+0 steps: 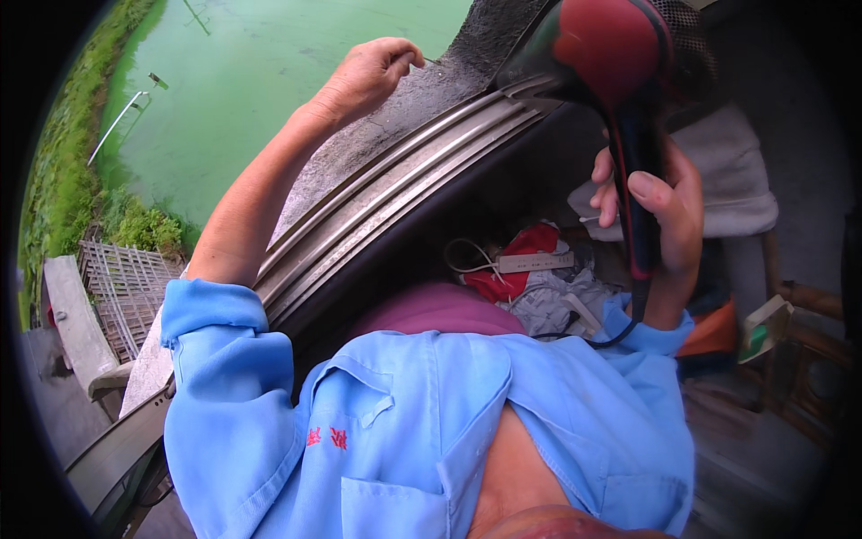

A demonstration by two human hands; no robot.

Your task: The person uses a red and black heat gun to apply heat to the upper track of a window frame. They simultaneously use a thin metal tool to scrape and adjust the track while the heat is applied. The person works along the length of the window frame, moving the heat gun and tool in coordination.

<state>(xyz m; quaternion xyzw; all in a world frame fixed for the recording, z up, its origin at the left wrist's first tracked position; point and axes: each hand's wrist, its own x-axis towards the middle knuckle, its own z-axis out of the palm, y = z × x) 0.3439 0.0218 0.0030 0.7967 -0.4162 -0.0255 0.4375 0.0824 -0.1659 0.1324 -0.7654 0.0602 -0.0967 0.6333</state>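
My left arm (260, 189) stretches out past the metal window frame. Above the grey ledge (377, 135), my left hand (368, 76) is closed in a pinch, and a thin dark sliver pokes out beyond its fingertips; what it is stays too small to name. On the indoor side, my right hand (673, 198) wraps round the handle of a red and black hair dryer (615, 49). The dryer is raised, its black body end towards the window side. Its black cord (639, 301) drops from the handle and curves past my right sleeve.
Metal window tracks (404, 171) run diagonally between my arms. Green water (287, 81) lies outside, with a lattice panel (126, 287) at left. Indoors are a white power strip (536, 261), red fabric (530, 241), crumpled silvery plastic (552, 305) and a pale cushion (732, 171).
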